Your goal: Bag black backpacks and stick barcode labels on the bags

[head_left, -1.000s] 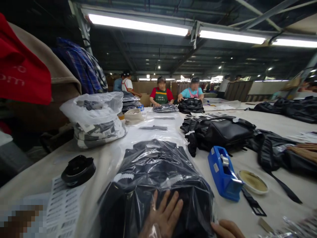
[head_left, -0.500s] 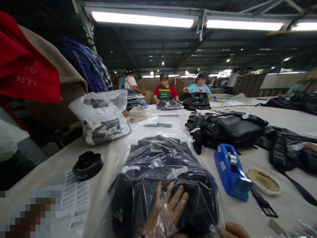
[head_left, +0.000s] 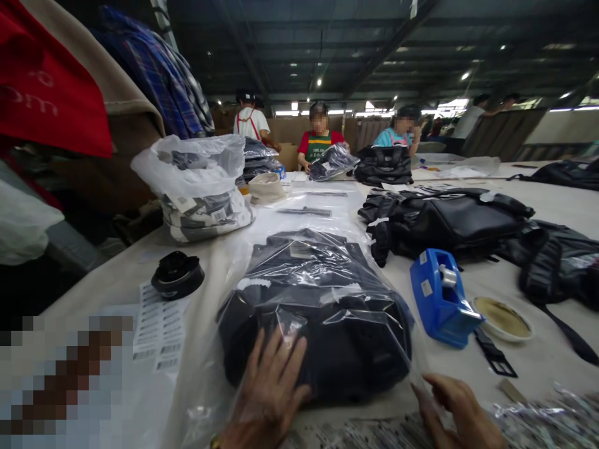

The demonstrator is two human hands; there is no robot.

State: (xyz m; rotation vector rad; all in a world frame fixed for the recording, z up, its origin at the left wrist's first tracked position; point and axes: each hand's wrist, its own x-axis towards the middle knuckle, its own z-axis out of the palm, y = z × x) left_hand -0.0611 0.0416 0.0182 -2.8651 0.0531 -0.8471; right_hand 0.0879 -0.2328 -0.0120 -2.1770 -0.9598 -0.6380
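A dark backpack [head_left: 318, 318] lies flat in a clear plastic bag [head_left: 299, 284] on the table before me. My left hand [head_left: 274, 377] rests on its near left part, fingers stretched out and spread. Whether a layer of the plastic passes over that hand I cannot tell. At the bag's near right corner, my right hand [head_left: 456, 408] has thumb and fingers closed on the edge of the plastic. Just right of the backpack stands a blue tape dispenser [head_left: 442, 302].
A shallow round dish [head_left: 503, 318] and a black buckle [head_left: 496, 355] lie right, below black bags [head_left: 449, 218]. Left are barcode label sheets [head_left: 159, 324], a black strap roll [head_left: 178, 274] and a stuffed white plastic sack [head_left: 201, 199]. Co-workers [head_left: 321, 140] stand across the table.
My left hand has slid back toward me and left over the backpack. My right hand has come further into view at the plastic's edge. Across the table, a co-worker has lifted a wrapped bag.
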